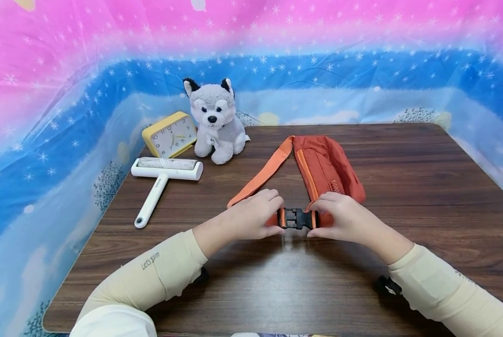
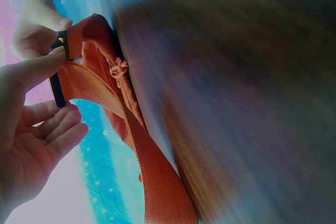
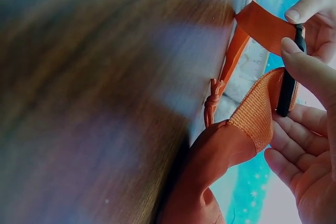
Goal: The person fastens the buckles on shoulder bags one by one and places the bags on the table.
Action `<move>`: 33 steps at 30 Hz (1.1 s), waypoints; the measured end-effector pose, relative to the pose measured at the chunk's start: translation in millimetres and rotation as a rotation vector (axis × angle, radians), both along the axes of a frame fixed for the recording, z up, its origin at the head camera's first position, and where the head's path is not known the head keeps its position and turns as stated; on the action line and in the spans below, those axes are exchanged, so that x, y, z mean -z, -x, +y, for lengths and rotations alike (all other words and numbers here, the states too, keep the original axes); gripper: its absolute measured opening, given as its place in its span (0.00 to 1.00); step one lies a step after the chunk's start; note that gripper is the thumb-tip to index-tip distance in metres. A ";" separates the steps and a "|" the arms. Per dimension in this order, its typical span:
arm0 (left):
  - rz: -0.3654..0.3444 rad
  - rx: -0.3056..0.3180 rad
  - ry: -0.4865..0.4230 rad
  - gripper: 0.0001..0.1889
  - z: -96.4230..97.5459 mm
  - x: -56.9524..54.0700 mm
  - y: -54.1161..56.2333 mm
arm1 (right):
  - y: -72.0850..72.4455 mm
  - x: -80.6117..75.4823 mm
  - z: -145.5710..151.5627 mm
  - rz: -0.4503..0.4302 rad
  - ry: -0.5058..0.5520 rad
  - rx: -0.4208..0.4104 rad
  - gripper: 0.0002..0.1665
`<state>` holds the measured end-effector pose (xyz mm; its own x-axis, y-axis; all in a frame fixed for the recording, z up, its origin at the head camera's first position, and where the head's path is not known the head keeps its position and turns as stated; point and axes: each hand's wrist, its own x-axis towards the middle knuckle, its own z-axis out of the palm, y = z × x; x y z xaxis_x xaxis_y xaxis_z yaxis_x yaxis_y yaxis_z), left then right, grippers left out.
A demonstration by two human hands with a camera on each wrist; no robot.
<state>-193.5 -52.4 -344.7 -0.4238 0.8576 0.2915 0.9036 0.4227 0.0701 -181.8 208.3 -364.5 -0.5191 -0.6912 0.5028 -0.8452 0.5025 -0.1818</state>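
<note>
The dark brown wooden table (image 1: 424,196) holds a red-orange cloth bag (image 1: 331,164) between its middle and far edge. A fluffy gray toy dog (image 1: 219,124) sits near the far left corner. The left hand (image 1: 259,214) and right hand (image 1: 341,216) pinch the bag's black plastic buckle (image 1: 303,219) at opposite ends.

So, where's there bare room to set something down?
Bare: table right of the bag, behind the right sleeve, and between both sleeves. Crowded: left side (clock, toy dog, roller) and the middle, where left hand and right hand hold the buckle.
</note>
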 end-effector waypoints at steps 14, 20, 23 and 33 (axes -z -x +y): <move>0.018 0.004 0.001 0.20 1.1 -0.1 -1.2 | -3.1 -4.5 -0.6 -0.060 -0.068 0.014 0.28; 0.006 -0.001 0.005 0.20 1.6 -0.6 -1.5 | -1.9 -4.4 -0.9 -0.039 -0.070 0.003 0.28; 0.004 0.001 0.007 0.20 1.8 -1.1 -1.6 | -1.7 -4.8 -1.1 -0.035 -0.079 0.005 0.26; 0.005 -0.003 0.025 0.19 4.0 -1.0 -1.0 | -1.3 -4.3 -2.7 -0.020 -0.086 0.000 0.25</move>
